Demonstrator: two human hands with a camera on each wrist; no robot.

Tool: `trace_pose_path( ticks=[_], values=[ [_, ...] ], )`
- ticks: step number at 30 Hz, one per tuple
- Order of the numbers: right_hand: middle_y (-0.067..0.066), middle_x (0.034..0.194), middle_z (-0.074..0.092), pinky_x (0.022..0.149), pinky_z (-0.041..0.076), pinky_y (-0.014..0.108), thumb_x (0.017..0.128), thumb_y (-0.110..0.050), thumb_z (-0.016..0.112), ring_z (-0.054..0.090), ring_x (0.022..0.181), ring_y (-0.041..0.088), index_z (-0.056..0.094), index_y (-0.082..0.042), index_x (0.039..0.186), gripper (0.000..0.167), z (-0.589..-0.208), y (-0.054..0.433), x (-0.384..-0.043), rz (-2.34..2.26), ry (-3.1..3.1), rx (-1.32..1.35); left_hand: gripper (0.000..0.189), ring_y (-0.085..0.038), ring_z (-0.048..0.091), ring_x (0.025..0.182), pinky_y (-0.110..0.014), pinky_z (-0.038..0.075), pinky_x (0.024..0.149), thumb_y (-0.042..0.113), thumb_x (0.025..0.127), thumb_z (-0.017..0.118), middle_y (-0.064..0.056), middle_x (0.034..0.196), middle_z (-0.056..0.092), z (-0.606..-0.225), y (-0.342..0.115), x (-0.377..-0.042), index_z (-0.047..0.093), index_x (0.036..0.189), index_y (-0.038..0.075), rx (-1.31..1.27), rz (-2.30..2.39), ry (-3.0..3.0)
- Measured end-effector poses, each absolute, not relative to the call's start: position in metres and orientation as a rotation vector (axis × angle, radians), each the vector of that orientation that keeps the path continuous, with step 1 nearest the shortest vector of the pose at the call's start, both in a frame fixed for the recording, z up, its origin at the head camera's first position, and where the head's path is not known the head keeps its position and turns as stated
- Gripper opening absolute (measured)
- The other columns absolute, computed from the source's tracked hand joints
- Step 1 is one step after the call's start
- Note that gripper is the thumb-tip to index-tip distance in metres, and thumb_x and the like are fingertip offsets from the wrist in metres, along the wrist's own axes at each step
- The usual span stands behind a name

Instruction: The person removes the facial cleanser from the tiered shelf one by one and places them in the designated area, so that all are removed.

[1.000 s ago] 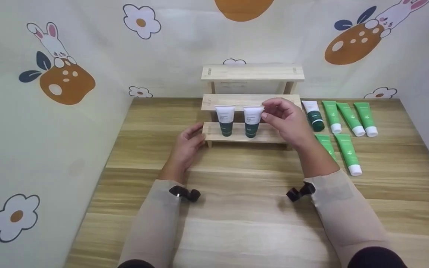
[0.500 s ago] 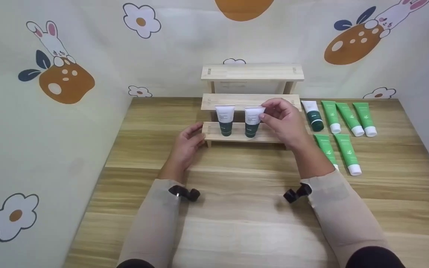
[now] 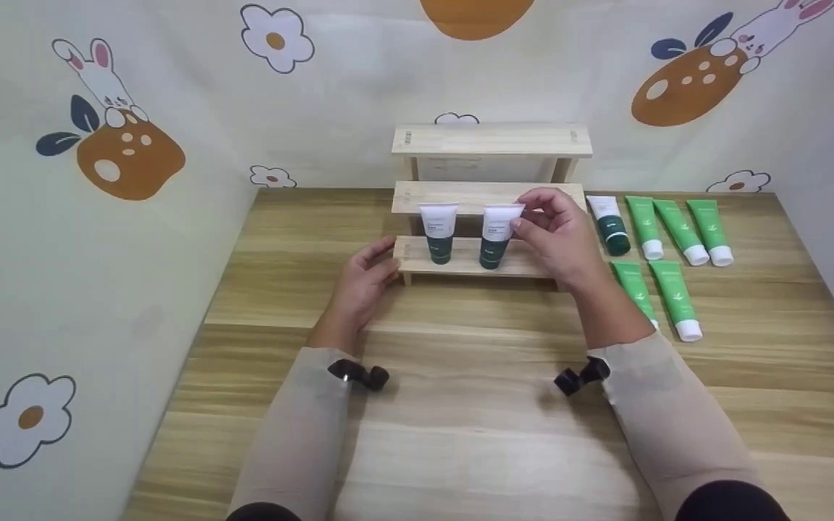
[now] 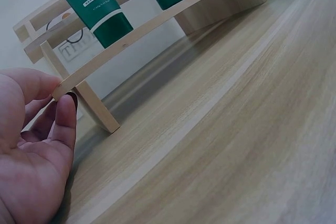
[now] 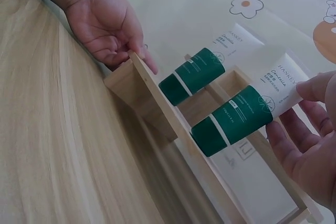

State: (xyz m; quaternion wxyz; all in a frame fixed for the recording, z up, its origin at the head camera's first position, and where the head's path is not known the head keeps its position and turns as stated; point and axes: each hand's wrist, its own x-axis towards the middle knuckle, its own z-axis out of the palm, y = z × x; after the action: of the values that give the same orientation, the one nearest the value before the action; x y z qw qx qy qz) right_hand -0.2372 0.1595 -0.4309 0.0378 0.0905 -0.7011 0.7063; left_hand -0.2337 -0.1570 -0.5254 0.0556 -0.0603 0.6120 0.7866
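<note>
My right hand (image 3: 560,235) pinches the white upper end of a white and dark green squeeze tube (image 3: 499,235), thumb in front and fingers behind. The tube stands cap down on the lowest step of a three-step wooden display rack (image 3: 424,269), tilting slightly to the right. To its left, a matching tube (image 3: 439,233) is upright on the same step. My left hand (image 4: 39,145) grips the left end of that step, with thumb above the board and a finger below it.
Right of the rack, another white and green tube (image 3: 609,224) lies on the wooden table (image 3: 460,405). Several light green tubes (image 3: 675,293) with white caps lie near it. A patterned wall covering (image 3: 344,94) rises behind the rack.
The tube in my right hand has shifted slightly right along the step and now leans a little. My left hand and the other tube have stayed put.
</note>
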Motion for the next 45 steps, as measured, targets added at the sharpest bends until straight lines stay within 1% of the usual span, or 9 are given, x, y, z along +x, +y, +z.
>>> trace_pose_path(
  ticks=[3,7,14,21,26,29,34,41,45],
  values=[
    [0.002,0.118,0.068,0.092,0.066,0.032,0.096,0.005,0.072,0.069,0.108,0.02,0.067,-0.008,0.119,0.026,-0.429,0.164,-0.237,2.155,-2.163,0.272,0.054,-0.015,0.066,0.112,-0.022,0.059,0.088,-0.004,0.1,0.064,-0.016,0.157,0.055,-0.525,-0.157,-0.233,0.054,0.153,0.001,-0.18,2.38,1.85],
    [0.003,0.12,0.066,0.091,0.065,0.028,0.098,0.002,0.071,0.068,0.109,0.02,0.067,-0.009,0.121,0.026,-0.428,0.174,-0.236,2.167,-2.165,0.229,0.054,-0.015,0.066,0.112,-0.022,0.059,0.089,-0.003,0.101,0.064,-0.015,0.157,0.055,-0.524,-0.157,-0.233,0.053,0.154,0.002,-0.179,2.385,1.829],
    [0.003,0.119,0.067,0.087,0.065,0.027,0.097,0.004,0.073,0.068,0.107,0.02,0.067,-0.007,0.121,0.027,-0.428,0.193,-0.233,2.183,-2.108,0.186,0.054,-0.013,0.066,0.111,-0.022,0.059,0.089,-0.004,0.101,0.064,-0.015,0.159,0.054,-0.523,-0.157,-0.233,0.054,0.153,0.002,-0.197,2.384,1.82],
    [0.003,0.117,0.067,0.085,0.065,0.025,0.096,0.003,0.074,0.067,0.106,0.018,0.067,-0.008,0.119,0.026,-0.43,0.217,-0.231,2.222,-2.036,0.156,0.054,-0.016,0.066,0.112,-0.024,0.059,0.091,-0.003,0.1,0.064,-0.012,0.158,0.056,-0.522,-0.158,-0.233,0.055,0.153,0.005,-0.209,2.375,1.821],
    [0.004,0.122,0.067,0.086,0.064,0.023,0.097,-0.001,0.075,0.067,0.11,0.02,0.065,-0.003,0.126,0.03,-0.429,0.234,-0.23,2.216,-2.024,0.113,0.053,-0.017,0.066,0.114,-0.024,0.059,0.091,-0.003,0.1,0.065,-0.012,0.156,0.057,-0.522,-0.158,-0.233,0.057,0.152,0.006,-0.216,2.385,1.806],
    [0.003,0.123,0.069,0.085,0.063,0.021,0.098,-0.003,0.075,0.067,0.11,0.019,0.065,-0.002,0.129,0.033,-0.43,0.245,-0.228,2.193,-2.044,0.089,0.052,-0.017,0.066,0.114,-0.024,0.059,0.091,-0.003,0.1,0.065,-0.013,0.155,0.058,-0.523,-0.158,-0.233,0.057,0.151,0.004,-0.211,2.394,1.801],
    [0.002,0.117,0.068,0.085,0.062,0.019,0.098,-0.001,0.074,0.068,0.107,0.018,0.067,-0.004,0.127,0.03,-0.43,0.26,-0.226,2.163,-2.019,0.078,0.052,-0.015,0.064,0.112,-0.023,0.058,0.09,-0.005,0.1,0.064,-0.012,0.155,0.057,-0.524,-0.158,-0.233,0.056,0.151,0.003,-0.203,2.387,1.839],
    [0.003,0.12,0.066,0.085,0.063,0.02,0.098,-0.006,0.076,0.069,0.108,0.018,0.067,-0.006,0.13,0.033,-0.43,0.283,-0.218,2.169,-2.0,0.01,0.052,-0.015,0.064,0.11,-0.023,0.058,0.088,-0.005,0.099,0.065,-0.011,0.155,0.057,-0.522,-0.157,-0.232,0.058,0.15,0.004,-0.215,2.381,1.864],
    [0.004,0.117,0.068,0.082,0.064,0.021,0.097,-0.002,0.075,0.07,0.103,0.017,0.068,-0.004,0.128,0.031,-0.433,0.296,-0.214,2.176,-1.944,0.023,0.051,-0.015,0.064,0.11,-0.023,0.058,0.089,-0.004,0.099,0.065,-0.012,0.155,0.057,-0.522,-0.158,-0.231,0.058,0.15,0.004,-0.208,2.371,1.865]
  ],
)
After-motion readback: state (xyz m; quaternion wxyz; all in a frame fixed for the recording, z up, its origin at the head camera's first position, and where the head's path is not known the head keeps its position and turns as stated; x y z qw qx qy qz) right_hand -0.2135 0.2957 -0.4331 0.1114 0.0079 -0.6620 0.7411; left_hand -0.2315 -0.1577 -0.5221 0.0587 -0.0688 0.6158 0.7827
